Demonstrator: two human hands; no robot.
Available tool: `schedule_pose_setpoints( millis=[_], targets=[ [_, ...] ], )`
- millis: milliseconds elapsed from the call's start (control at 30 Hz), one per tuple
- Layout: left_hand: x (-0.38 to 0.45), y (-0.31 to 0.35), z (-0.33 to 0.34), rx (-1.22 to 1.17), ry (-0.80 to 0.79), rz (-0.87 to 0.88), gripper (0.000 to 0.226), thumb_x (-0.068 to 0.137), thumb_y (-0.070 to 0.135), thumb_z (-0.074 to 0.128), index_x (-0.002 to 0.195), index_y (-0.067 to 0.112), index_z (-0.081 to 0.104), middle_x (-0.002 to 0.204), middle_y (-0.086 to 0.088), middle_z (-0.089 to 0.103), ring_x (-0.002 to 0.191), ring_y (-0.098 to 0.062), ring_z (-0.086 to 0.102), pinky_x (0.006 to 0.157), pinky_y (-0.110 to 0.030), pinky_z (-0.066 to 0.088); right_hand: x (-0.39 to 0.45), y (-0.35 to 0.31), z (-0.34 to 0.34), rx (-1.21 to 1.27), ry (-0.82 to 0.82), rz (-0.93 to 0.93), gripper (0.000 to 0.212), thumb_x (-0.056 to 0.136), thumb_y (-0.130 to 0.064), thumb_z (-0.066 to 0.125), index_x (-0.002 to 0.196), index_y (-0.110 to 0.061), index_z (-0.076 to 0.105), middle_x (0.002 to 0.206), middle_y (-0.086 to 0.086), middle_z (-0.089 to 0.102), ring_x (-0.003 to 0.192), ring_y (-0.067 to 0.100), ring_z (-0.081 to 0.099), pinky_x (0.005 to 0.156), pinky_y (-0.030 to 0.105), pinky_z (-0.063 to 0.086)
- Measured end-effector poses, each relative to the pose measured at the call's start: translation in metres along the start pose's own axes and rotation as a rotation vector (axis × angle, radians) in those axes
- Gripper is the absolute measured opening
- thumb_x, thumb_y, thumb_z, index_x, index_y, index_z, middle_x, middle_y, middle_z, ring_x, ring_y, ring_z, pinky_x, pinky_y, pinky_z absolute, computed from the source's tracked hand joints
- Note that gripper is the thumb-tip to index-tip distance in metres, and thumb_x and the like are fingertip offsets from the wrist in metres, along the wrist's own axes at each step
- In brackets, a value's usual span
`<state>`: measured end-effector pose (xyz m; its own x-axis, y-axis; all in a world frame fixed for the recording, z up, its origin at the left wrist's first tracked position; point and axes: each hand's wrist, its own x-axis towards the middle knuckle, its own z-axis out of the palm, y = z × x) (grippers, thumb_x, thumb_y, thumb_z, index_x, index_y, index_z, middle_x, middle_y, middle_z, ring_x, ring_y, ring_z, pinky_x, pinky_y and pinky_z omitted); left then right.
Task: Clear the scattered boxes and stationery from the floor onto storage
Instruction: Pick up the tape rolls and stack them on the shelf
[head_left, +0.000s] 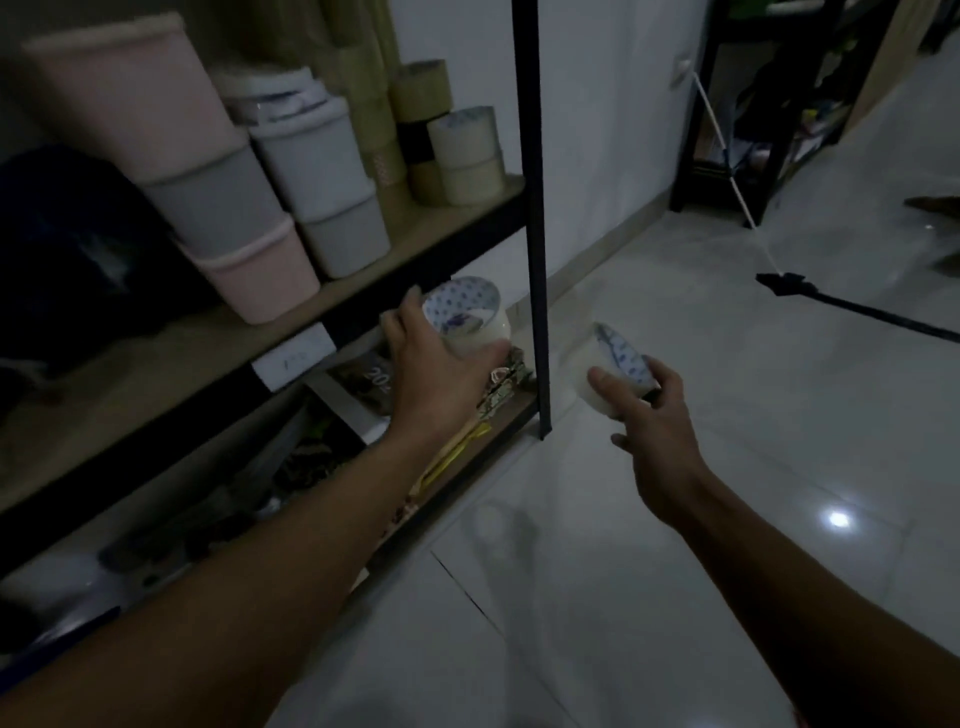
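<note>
My left hand (441, 364) grips a roll of clear tape (467, 312) with a blue-dotted white core, held just in front of the shelf unit's middle board (363, 280). My right hand (649, 415) holds a second, similar tape roll (618, 364) over the pale tiled floor, to the right of the shelf's black upright post (535, 218). Several tape rolls (462, 150) stand stacked at the right end of that board.
Stacked pink and grey plastic boxes (234, 208) fill the board's left and middle. The lower shelf (467, 441) holds booklets and yellow sticks. A dark tripod leg (857, 312) and a white cable cross the floor at right; another black rack (753, 130) stands beyond.
</note>
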<state>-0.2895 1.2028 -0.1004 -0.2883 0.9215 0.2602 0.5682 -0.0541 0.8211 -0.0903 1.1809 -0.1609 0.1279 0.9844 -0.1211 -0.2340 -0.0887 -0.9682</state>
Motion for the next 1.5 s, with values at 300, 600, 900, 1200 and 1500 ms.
schedule_pose_setpoints(
  millis=[300,600,900,1200,1500],
  targets=[
    [0.1,0.073,-0.03,0.073,-0.031,0.044,0.096,0.081,0.031,0.081,0.153,0.014,0.021,0.143,-0.005,0.028,0.132,-0.017,0.038,0.101,-0.023,0.036,0.052,-0.126,0.076,-0.093,0.024,-0.043,0.071,0.087,-0.028,0.076,0.146,-0.017,0.038,0.119,-0.009,0.058,0.088,-0.008,0.063,0.061,0.009,0.051],
    [0.154,0.074,-0.001,0.211,-0.015,-0.059,0.097,0.086,0.03,0.075,0.154,0.006,0.009,0.149,-0.018,0.02,0.135,-0.037,0.035,0.106,-0.044,0.042,0.132,-0.197,0.139,-0.246,0.103,-0.253,0.088,0.079,-0.035,0.083,0.149,-0.013,0.034,0.137,0.002,0.052,0.119,0.013,0.058,0.099,0.035,0.055],
    [0.167,0.061,0.007,0.262,-0.015,-0.156,0.085,0.096,0.026,0.063,0.154,0.001,0.006,0.154,-0.022,0.021,0.14,-0.037,0.03,0.108,-0.036,0.029,0.176,-0.202,0.193,-0.557,0.136,-0.482,0.08,0.076,-0.033,0.084,0.139,-0.007,0.043,0.129,0.009,0.046,0.116,0.016,0.049,0.095,0.024,0.048],
    [0.171,0.059,0.006,0.261,-0.024,-0.157,0.087,0.097,0.02,0.06,0.156,0.002,0.0,0.163,-0.019,-0.005,0.148,-0.033,0.013,0.116,-0.03,0.018,0.206,-0.191,0.216,-0.815,0.155,-0.548,0.081,0.077,-0.034,0.081,0.141,-0.004,0.042,0.133,0.013,0.046,0.123,0.026,0.044,0.096,0.03,0.041],
    [0.17,0.049,0.007,0.24,0.048,-0.064,0.094,0.091,0.014,0.068,0.157,0.003,0.001,0.164,-0.02,-0.008,0.152,-0.036,0.004,0.123,-0.033,0.019,0.21,-0.195,0.21,-0.936,0.092,-0.473,0.096,0.081,-0.046,0.077,0.153,-0.012,0.025,0.149,0.008,0.039,0.136,0.029,0.036,0.109,0.048,0.034]
  ],
)
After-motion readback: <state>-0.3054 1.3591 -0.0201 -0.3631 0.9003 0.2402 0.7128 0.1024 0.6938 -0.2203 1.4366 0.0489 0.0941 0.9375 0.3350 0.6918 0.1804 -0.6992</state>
